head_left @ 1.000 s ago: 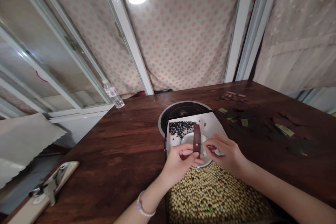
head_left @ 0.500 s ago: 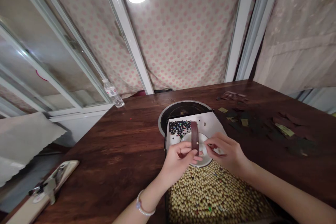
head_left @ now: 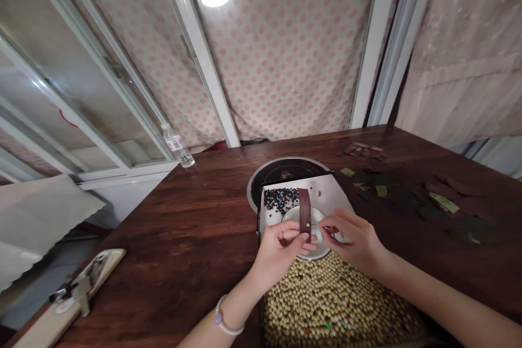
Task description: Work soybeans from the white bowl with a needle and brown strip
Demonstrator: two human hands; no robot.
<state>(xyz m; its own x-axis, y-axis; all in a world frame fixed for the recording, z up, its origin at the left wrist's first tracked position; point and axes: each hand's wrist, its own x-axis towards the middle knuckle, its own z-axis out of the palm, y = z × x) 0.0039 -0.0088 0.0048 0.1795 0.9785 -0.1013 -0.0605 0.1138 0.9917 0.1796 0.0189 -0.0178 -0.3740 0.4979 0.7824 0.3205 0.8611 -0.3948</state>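
Observation:
My left hand (head_left: 281, 242) pinches a dark brown strap-like strip (head_left: 304, 207) near its lower end, so that it stands upright. One small pale bead or stud (head_left: 307, 224) shows on the strip's face. Close by on the right, my right hand (head_left: 350, 234) has its thumb and forefinger pressed together; a thin dark line runs from them toward the strip, too fine to name. Beneath both hands lies a white bowl (head_left: 291, 215), partly covered by them. It rests in a tray (head_left: 328, 184) with many dark beads (head_left: 279, 199) at its far left and pale round beads (head_left: 326, 299) in front.
Brown scraps (head_left: 365, 150) and yellowish pieces (head_left: 444, 202) lie on the right of the wooden table (head_left: 175, 234). A round black plate (head_left: 281, 167) sits behind the tray. At the far left edge stands a plastic bottle (head_left: 179, 145); a metal tool on a board (head_left: 81, 291) lies lower left.
The view has shifted very slightly. Both hands keep nearly the same position, with the strip still in my left hand.

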